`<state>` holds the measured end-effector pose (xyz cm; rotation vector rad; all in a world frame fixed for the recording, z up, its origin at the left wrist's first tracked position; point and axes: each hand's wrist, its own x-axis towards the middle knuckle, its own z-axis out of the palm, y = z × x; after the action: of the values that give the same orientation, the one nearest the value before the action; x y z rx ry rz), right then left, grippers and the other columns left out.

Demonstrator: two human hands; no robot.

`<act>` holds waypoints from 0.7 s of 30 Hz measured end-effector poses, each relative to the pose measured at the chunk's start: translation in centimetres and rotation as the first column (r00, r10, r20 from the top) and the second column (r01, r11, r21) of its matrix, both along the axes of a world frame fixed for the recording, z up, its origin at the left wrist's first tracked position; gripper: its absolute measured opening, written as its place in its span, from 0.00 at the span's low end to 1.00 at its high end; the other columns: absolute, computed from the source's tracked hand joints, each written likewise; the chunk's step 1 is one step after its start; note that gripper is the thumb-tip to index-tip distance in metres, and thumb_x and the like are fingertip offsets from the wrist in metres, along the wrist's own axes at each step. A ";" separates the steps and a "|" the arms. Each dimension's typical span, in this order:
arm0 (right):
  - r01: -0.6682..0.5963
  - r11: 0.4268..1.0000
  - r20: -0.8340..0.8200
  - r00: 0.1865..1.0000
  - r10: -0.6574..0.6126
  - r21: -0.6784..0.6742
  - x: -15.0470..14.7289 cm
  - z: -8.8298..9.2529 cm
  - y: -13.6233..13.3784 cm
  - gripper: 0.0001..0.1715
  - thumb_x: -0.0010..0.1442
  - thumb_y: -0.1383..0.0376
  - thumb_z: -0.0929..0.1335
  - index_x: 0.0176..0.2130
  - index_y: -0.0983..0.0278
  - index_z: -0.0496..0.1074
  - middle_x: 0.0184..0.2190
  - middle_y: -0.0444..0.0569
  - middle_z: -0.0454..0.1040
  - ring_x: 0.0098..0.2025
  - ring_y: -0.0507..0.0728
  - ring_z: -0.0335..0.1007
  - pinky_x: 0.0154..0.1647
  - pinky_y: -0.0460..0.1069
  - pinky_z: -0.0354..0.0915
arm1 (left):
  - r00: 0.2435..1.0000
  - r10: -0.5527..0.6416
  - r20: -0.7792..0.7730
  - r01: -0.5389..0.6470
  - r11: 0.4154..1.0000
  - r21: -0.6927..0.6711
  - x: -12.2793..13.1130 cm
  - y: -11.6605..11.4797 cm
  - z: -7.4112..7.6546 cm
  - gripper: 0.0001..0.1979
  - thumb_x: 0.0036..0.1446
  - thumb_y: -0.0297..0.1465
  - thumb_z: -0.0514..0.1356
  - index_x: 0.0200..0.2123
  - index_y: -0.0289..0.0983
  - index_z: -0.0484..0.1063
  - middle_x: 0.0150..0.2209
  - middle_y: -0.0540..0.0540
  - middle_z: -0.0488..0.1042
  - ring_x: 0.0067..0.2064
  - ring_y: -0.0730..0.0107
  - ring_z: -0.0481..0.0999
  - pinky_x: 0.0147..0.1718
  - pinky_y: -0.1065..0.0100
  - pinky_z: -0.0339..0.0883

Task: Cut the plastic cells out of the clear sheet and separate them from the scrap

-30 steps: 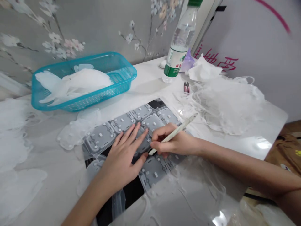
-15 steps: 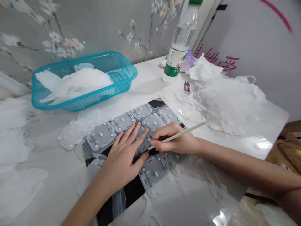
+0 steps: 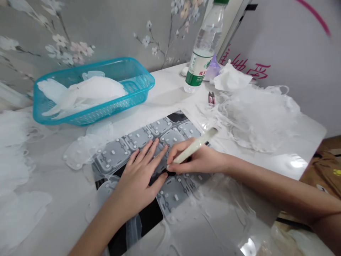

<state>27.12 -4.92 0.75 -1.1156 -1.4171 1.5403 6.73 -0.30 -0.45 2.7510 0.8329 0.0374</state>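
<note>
A translucent grey rubber sheet of keypad pieces (image 3: 121,151) lies on a black mat (image 3: 149,215) in the middle of the white table. My left hand (image 3: 140,179) lies flat on the sheet with fingers stretched out, pressing it down. My right hand (image 3: 198,160) is closed around a pale, flat knife-like tool (image 3: 195,145), held like a pen. The tool's tip touches the sheet just beside my left fingertips.
A turquoise basket (image 3: 138,83) with white rubber pieces stands at the back left. A water bottle (image 3: 204,48) stands at the back, small snips (image 3: 211,99) near it. A heap of white trimmings (image 3: 255,117) fills the right. Loose pieces (image 3: 82,151) lie left.
The tool has turned in my right hand, its far end swinging lower then up again, now showing its broad side. My left hand has stayed flat on the sheet.
</note>
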 end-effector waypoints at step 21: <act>0.140 0.974 -0.013 0.990 -0.140 0.179 -1.4 -0.2 -0.7 0.10 0.51 0.65 0.73 0.26 0.69 0.72 0.21 0.43 0.71 0.20 0.47 0.68 0.19 0.41 0.64 | 1.000 0.013 -0.001 -0.013 1.000 0.015 0.0 0.0 -0.3 0.28 0.64 0.43 0.46 0.66 0.49 0.45 0.68 0.49 0.43 0.68 0.60 0.46 0.61 0.46 0.50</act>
<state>25.72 -5.63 0.57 -1.0810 -1.4147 1.2868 6.71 -0.25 -0.78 2.7602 0.8544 0.0443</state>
